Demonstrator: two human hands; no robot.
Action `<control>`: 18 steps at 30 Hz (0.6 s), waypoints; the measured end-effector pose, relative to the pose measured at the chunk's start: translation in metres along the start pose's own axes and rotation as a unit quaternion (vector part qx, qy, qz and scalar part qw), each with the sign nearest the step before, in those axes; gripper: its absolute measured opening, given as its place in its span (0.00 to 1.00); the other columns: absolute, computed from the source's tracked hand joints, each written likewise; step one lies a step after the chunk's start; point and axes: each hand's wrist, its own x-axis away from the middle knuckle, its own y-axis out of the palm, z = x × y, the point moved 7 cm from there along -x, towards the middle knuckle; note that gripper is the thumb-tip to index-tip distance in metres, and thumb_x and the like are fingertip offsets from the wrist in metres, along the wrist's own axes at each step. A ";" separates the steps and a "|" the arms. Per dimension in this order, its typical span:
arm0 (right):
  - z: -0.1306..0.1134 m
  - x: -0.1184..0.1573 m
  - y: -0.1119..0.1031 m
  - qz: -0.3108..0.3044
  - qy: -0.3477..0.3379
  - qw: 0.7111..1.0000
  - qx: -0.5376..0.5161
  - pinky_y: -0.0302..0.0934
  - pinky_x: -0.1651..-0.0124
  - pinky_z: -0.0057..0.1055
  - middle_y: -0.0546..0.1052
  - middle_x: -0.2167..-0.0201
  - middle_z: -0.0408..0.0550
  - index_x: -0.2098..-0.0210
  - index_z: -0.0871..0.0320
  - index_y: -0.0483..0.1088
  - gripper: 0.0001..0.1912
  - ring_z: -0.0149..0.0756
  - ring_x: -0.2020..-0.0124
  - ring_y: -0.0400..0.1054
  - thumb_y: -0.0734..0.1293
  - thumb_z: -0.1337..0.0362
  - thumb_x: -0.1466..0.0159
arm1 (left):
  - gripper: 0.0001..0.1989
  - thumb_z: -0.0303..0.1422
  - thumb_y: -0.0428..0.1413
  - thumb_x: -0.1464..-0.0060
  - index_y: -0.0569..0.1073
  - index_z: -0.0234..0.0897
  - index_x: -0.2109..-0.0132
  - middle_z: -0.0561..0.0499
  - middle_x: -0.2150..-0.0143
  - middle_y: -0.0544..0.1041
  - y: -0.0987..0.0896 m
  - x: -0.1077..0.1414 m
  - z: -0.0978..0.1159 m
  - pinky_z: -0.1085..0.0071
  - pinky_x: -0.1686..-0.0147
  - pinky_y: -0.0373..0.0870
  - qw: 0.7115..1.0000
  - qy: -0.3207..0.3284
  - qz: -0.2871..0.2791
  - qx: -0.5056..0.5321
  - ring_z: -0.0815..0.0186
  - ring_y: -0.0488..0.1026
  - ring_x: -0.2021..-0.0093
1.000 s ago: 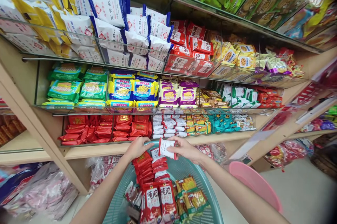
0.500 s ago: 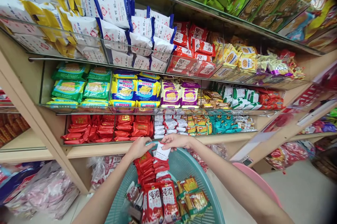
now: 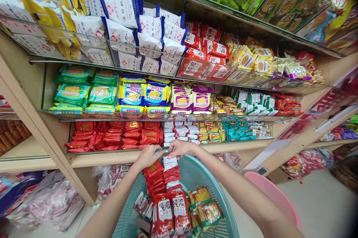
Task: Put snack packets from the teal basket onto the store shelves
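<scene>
My left hand (image 3: 150,156) is closed on the far rim of a teal plastic basket (image 3: 220,189), with its thumb lying along the rim. Beside it, my right hand (image 3: 181,149) pinches the top of a small white-and-red snack packet (image 3: 169,163). That packet sits at the upper end of a row of red-and-white packets (image 3: 172,177) inside the basket. To its left is a stack of red packets (image 3: 154,176). Lower down lie larger red milk-biscuit packets (image 3: 165,213), yellow-and-green packets (image 3: 205,210) and some dark wrapped pieces (image 3: 143,206).
Ahead rises a wooden shelf with glass-fronted bins, its lower board (image 3: 106,159) right behind the basket. The lowest bins hold red packets (image 3: 112,135) and white packets (image 3: 180,132). A pink tub (image 3: 271,197) stands at right. Bagged goods (image 3: 53,204) lie at lower left.
My right hand has moved slightly left with the white-and-red packet, bringing it closer to my left hand and in line with the row. My left hand stays on the rim.
</scene>
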 end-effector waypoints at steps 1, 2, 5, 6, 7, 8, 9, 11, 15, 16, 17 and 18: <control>0.000 0.000 0.000 0.012 0.001 1.000 0.008 0.54 0.80 0.21 0.69 0.81 0.36 0.69 0.60 0.68 0.09 0.26 0.81 0.65 0.70 0.63 0.48 | 0.18 0.46 0.48 0.44 0.75 0.38 0.66 0.50 0.67 0.79 0.000 0.000 0.001 0.74 0.68 0.62 1.000 0.000 0.001 -0.001 0.65 0.72 0.69; 0.000 0.000 0.000 0.027 -0.001 0.999 0.019 0.55 0.79 0.22 0.69 0.82 0.36 0.69 0.60 0.68 0.09 0.27 0.81 0.66 0.70 0.64 0.48 | 0.18 0.46 0.48 0.44 0.75 0.38 0.66 0.50 0.67 0.79 -0.001 0.001 0.001 0.74 0.68 0.62 1.000 -0.001 0.000 -0.003 0.65 0.72 0.69; -0.005 0.006 -0.003 0.085 -0.018 0.994 0.062 0.58 0.74 0.24 0.70 0.82 0.37 0.67 0.59 0.68 0.10 0.29 0.79 0.67 0.70 0.66 0.49 | 0.17 0.45 0.48 0.45 0.75 0.38 0.65 0.50 0.67 0.79 -0.001 0.001 0.002 0.73 0.68 0.62 1.000 -0.003 -0.001 -0.005 0.65 0.72 0.69; -0.008 0.009 -0.005 0.109 -0.027 0.990 0.079 0.59 0.71 0.26 0.71 0.81 0.38 0.66 0.59 0.68 0.11 0.31 0.77 0.68 0.70 0.66 0.48 | 0.17 0.45 0.48 0.45 0.75 0.38 0.65 0.50 0.67 0.79 -0.001 0.001 0.002 0.73 0.68 0.62 1.000 -0.003 0.000 -0.005 0.65 0.72 0.69; -0.012 0.014 -0.007 0.136 -0.037 0.985 0.097 0.59 0.68 0.27 0.72 0.78 0.40 0.64 0.59 0.69 0.12 0.33 0.74 0.69 0.70 0.66 0.48 | 0.17 0.45 0.48 0.45 0.75 0.38 0.65 0.50 0.67 0.79 -0.001 0.001 0.002 0.73 0.68 0.62 1.000 -0.003 0.000 -0.005 0.65 0.72 0.69; -0.015 0.020 -0.009 0.163 -0.046 0.979 0.114 0.59 0.65 0.29 0.74 0.73 0.43 0.63 0.59 0.69 0.12 0.36 0.69 0.70 0.70 0.66 0.47 | 0.18 0.46 0.48 0.45 0.75 0.38 0.65 0.50 0.67 0.79 -0.001 0.001 0.002 0.73 0.68 0.63 1.000 -0.003 0.001 -0.005 0.64 0.72 0.69; -0.017 0.027 -0.010 0.189 -0.053 0.972 0.127 0.59 0.61 0.31 0.75 0.68 0.47 0.61 0.59 0.69 0.13 0.38 0.63 0.69 0.69 0.65 0.46 | 0.18 0.46 0.48 0.45 0.75 0.38 0.65 0.50 0.67 0.79 -0.001 0.001 0.002 0.73 0.68 0.63 1.000 -0.004 0.001 -0.006 0.64 0.72 0.68; -0.021 0.040 -0.010 0.226 -0.075 0.959 0.153 0.57 0.56 0.34 0.73 0.59 0.51 0.58 0.58 0.69 0.14 0.41 0.57 0.67 0.67 0.61 0.43 | 0.18 0.46 0.48 0.45 0.75 0.38 0.65 0.50 0.67 0.79 -0.001 0.001 0.002 0.73 0.68 0.63 1.000 -0.008 -0.001 -0.008 0.64 0.72 0.68; -0.026 0.059 0.008 0.188 -0.184 0.941 0.211 0.58 0.53 0.34 0.70 0.56 0.50 0.55 0.57 0.69 0.24 0.41 0.55 0.65 0.69 0.50 0.46 | 0.18 0.46 0.48 0.45 0.75 0.39 0.65 0.50 0.66 0.79 -0.001 0.000 0.003 0.73 0.66 0.63 1.000 -0.013 -0.009 -0.004 0.64 0.73 0.67; -0.024 0.061 0.013 0.176 -0.206 0.936 0.225 0.58 0.52 0.35 0.69 0.55 0.50 0.53 0.56 0.68 0.27 0.41 0.53 0.64 0.70 0.49 0.48 | 0.18 0.46 0.48 0.45 0.75 0.39 0.65 0.50 0.66 0.79 -0.001 0.000 0.004 0.74 0.66 0.63 1.000 -0.010 -0.011 -0.001 0.64 0.73 0.67; -0.022 0.062 0.017 0.171 -0.218 0.931 0.236 0.57 0.50 0.35 0.68 0.54 0.50 0.52 0.56 0.67 0.28 0.42 0.52 0.62 0.71 0.49 0.49 | 0.18 0.46 0.48 0.45 0.76 0.39 0.65 0.50 0.66 0.79 -0.001 0.000 0.004 0.74 0.66 0.63 1.000 -0.007 -0.011 0.002 0.64 0.73 0.67; -0.019 0.063 0.018 0.175 -0.223 0.927 0.246 0.57 0.48 0.36 0.67 0.53 0.50 0.51 0.55 0.67 0.29 0.43 0.50 0.61 0.71 0.50 0.49 | 0.18 0.45 0.48 0.45 0.76 0.39 0.65 0.50 0.66 0.79 0.000 -0.001 0.005 0.74 0.66 0.63 1.000 -0.005 -0.011 0.003 0.64 0.73 0.67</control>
